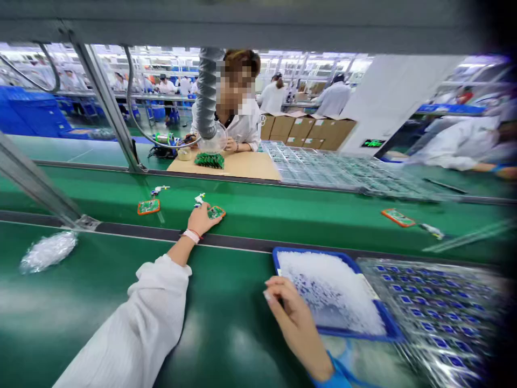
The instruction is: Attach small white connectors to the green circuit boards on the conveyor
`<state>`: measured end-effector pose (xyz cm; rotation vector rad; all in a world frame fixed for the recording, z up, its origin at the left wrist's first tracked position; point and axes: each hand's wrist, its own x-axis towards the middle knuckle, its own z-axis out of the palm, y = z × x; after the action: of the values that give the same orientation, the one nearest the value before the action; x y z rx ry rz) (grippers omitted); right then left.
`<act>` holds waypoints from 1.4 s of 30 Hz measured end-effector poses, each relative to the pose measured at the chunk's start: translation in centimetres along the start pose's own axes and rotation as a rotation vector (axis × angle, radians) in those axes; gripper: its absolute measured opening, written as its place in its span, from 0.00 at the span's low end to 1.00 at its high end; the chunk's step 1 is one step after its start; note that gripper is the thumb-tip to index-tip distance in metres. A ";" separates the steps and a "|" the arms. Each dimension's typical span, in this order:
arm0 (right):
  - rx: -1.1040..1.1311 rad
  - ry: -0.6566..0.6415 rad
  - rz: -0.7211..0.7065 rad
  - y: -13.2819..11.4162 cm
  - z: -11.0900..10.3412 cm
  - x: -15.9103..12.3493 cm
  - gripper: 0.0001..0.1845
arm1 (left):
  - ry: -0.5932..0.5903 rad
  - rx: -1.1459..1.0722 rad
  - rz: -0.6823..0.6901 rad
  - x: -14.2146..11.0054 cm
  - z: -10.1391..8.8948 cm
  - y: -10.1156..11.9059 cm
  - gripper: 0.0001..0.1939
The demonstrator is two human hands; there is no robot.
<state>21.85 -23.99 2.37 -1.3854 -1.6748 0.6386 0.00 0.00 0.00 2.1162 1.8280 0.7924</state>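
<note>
My left hand [199, 220] reaches over to the green belt, with its fingers closed on the edge of a green circuit board [217, 212] in an orange frame. A small white part with a yellow tip [199, 199] shows just behind those fingers. Nearer to me, my right hand [293, 315] hovers at the left side of a blue tray [351, 333] heaped with small white, translucent pieces. Its thumb and fingers are curled together. Whether something small is pinched there is hidden.
Two more orange-framed boards lie on the belt, a left board [148, 207] and a right board [398, 217]. A crumpled clear bag [48, 251] rests at left. Clear blister trays [440, 318] of blue-marked parts stand at right. Metal posts [107, 102] rise at left; a co-worker [250, 126] sits opposite.
</note>
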 end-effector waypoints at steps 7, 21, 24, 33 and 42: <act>-0.406 0.225 0.087 6.6 -7.9 -0.1 0.14 | 0.014 -0.319 0.109 -1.8 -0.5 0.7 0.29; -0.607 0.017 0.172 10.2 -9.0 -1.0 0.15 | -0.276 -0.203 0.500 -9.0 -0.2 5.2 0.31; -0.643 0.034 0.152 10.1 -9.3 -1.0 0.15 | -0.322 -0.181 0.537 -10.2 -0.6 4.9 0.31; -0.671 -0.002 0.152 10.3 -9.5 -1.3 0.16 | -0.400 -0.126 0.614 -13.0 -1.4 3.9 0.33; -0.662 -0.039 0.130 10.3 -9.3 -1.5 0.16 | -0.424 -0.055 0.655 -14.0 -1.9 4.1 0.35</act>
<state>35.16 -24.01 -1.68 -1.9607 -1.9297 0.1713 1.39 -14.59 0.18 2.6153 0.8945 0.4409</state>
